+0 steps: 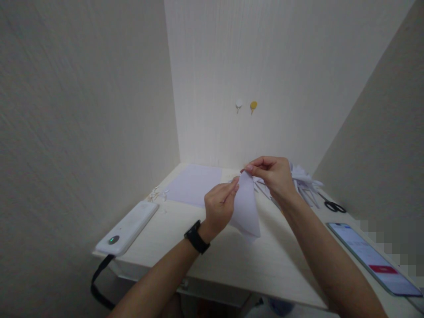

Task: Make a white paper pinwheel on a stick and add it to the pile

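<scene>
A white sheet of paper (pixel 245 207) is held up above the table between my two hands, its lower edge hanging down with a fold in it. My left hand (pixel 220 204), with a black watch (pixel 197 237) on the wrist, pinches the sheet along its left side. At the top corner of the same paper, the fingertips of my right hand (pixel 273 176) are closed on it. Behind my left hand, another flat white sheet (pixel 195 183) lies on the table. Cut paper strips (pixel 303 179) are heaped behind my right hand.
Black-handled scissors (pixel 335 206) lie at the right, with a lit phone (pixel 374 258) nearer me. On the left are a white power bank (pixel 129 227) with a black strap and small scraps (pixel 158 193). Walls enclose the table (pixel 185 251); two hooks (pixel 253 106) hang on the back one.
</scene>
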`<state>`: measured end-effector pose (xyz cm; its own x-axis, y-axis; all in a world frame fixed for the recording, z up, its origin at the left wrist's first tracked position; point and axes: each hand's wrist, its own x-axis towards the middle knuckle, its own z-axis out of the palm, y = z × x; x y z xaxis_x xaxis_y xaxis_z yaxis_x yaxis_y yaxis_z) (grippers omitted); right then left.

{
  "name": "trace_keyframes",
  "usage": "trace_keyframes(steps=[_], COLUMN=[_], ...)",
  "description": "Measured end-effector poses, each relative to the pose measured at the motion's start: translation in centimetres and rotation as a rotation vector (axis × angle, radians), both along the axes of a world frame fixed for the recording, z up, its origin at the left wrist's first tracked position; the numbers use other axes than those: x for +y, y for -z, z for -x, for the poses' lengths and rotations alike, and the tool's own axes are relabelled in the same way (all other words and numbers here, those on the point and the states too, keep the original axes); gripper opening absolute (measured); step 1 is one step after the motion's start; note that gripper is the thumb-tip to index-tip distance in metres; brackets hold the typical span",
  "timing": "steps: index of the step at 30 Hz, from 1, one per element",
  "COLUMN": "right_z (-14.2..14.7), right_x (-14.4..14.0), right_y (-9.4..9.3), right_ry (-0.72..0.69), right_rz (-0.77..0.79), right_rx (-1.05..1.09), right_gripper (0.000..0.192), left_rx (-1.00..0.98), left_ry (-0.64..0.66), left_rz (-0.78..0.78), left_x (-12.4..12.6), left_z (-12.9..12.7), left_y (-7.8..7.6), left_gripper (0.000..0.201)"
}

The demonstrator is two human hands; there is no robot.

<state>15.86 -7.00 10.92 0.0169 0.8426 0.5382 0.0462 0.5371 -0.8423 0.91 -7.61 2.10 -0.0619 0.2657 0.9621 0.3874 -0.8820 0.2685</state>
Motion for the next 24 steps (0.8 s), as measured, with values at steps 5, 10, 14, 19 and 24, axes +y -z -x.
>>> trace_keyframes(steps=[5,10,14,19,24], right_z=[0.0,-0.1,0.2,0.4,0.3], right_x=[0.3,0.7,0.8,1.2,1.4], right_y=[0.2,0.7,0.7,0.9,1.0], right_ry=[0.011,0.042,0.045,0.044,0.064], right_rz=[-0.013,-0.059,-0.054,0.032,0.055], right_rx=[0.009,0.022,0.067,0.126,0.146], right_gripper=[0.022,0.014,0.014,0.017,0.019], left_rx=[0.009,0.012,0.022,0.041,0.016], left_ry=[-0.004,-0.004,-0.011,-0.005,0.024], left_rz=[-0.001,-0.009,0.002,0.026,0.069], left_x=[0.0,0.1,-0.1,-0.2,-0.2], left_z=[0.0,0.0,0.0,-0.3,-0.4], left_y=[0.1,0.0,0.0,0.2,0.2], left_gripper=[0.026,0.025,0.025,0.025,0.024])
